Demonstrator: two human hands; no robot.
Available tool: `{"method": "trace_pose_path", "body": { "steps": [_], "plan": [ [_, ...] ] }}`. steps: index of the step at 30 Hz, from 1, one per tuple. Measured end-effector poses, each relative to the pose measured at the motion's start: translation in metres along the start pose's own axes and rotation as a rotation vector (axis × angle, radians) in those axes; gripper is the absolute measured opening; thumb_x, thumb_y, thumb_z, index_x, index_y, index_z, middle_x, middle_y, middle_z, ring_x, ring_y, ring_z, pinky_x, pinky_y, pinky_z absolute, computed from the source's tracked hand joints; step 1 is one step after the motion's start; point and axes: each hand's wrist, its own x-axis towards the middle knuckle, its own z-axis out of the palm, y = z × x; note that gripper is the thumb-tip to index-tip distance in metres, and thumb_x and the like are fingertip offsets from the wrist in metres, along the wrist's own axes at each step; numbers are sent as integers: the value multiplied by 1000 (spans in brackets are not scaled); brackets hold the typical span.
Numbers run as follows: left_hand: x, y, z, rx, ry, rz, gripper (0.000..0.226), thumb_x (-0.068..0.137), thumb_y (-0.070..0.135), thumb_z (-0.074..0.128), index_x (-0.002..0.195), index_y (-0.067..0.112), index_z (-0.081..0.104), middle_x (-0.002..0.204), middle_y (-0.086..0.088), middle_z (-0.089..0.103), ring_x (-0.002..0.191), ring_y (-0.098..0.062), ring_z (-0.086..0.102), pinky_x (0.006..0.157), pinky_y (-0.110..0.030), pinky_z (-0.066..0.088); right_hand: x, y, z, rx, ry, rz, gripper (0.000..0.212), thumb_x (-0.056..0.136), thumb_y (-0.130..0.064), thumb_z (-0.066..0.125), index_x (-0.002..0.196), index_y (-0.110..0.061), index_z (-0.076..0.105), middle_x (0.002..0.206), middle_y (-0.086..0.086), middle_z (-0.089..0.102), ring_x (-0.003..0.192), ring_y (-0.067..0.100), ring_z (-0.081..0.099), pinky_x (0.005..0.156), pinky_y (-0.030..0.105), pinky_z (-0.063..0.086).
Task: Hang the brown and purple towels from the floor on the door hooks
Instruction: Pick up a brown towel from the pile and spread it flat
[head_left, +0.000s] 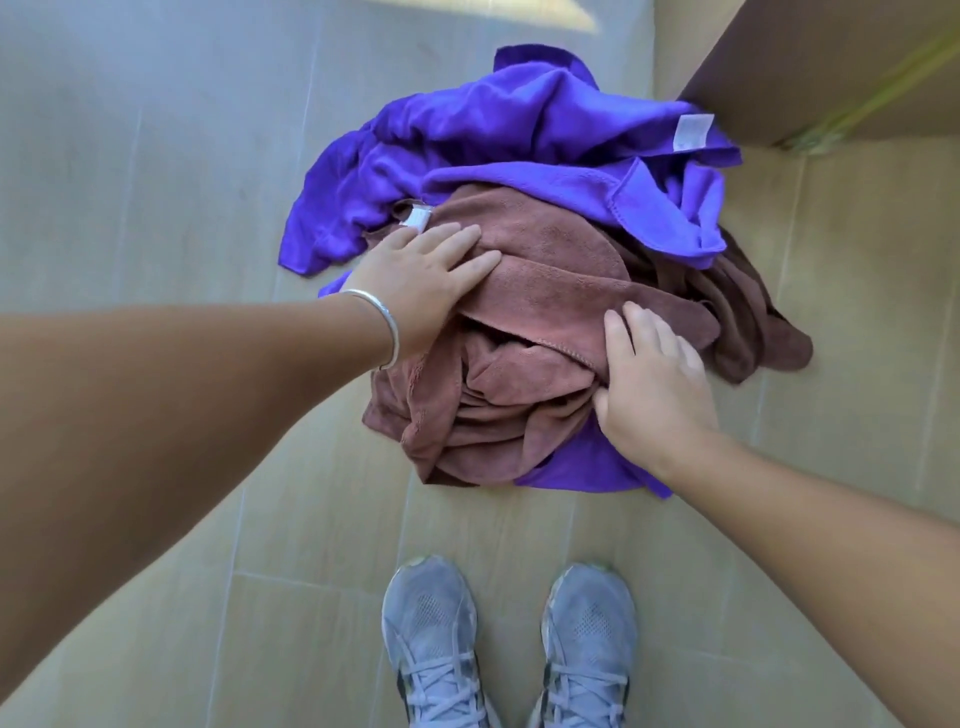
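A crumpled brown towel (545, 291) lies heaped on the tiled floor, on top of and tangled with a purple towel (493, 130) that spreads behind it and peeks out beneath its near edge. My left hand (421, 286), with a silver bangle on the wrist, rests flat on the brown towel's left side, fingers straight. On the towel's right side lies my right hand (649, 379), its fingers extended over the folds and the thumb tucked against the cloth. No door hooks are in view.
The bottom of a brown door (831, 62) stands at the top right, close to the towels. My two grey sneakers (509, 649) stand on the beige floor tiles (156, 156) just below the heap.
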Motion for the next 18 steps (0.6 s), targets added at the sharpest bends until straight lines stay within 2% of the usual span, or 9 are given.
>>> {"method": "trace_pose_path", "body": {
  "steps": [4,8,11,13,15,18],
  "plan": [
    [-10,-5,-11,-52,6,-29,54,101,23,30,153,24,15,160,-4,19,146,-22,19,115,-38,19,1,5,-13,-21,15,-36,56,97,-17,34,151,-12,23,158,9,19,145,24,16,114,41,23],
    [-36,-19,-42,-73,-26,-69,53,99,20,33,150,19,24,154,1,31,143,-18,25,113,-37,22,-12,11,-54,-79,-18,-60,53,95,-15,34,147,-15,31,152,6,32,144,24,21,114,40,24],
    [-60,-33,-74,-67,-61,-88,52,100,19,33,151,23,22,155,6,30,144,-15,23,114,-35,23,-20,13,-106,-117,15,-113,41,88,-11,41,128,-16,47,125,1,51,136,24,32,107,39,30],
    [-77,-45,-99,-95,-49,-114,50,101,22,31,151,26,22,154,9,32,144,-13,25,114,-35,24,-24,10,-149,-128,48,-150,28,84,-8,42,109,-18,51,110,-2,54,129,24,39,101,35,32],
    [-95,-59,-128,-125,-29,-151,48,103,25,29,151,27,23,154,11,33,143,-12,25,114,-35,24,-27,3,-194,-123,90,-178,23,84,-7,44,100,-20,52,105,-3,56,127,24,42,98,34,29],
    [-125,-88,-172,-170,12,-223,48,103,32,27,151,28,24,154,11,33,143,-11,26,112,-34,25,-32,-12,-259,-132,179,-242,29,80,-3,41,97,-20,57,103,-2,61,121,25,47,97,36,28]
  ]
}}
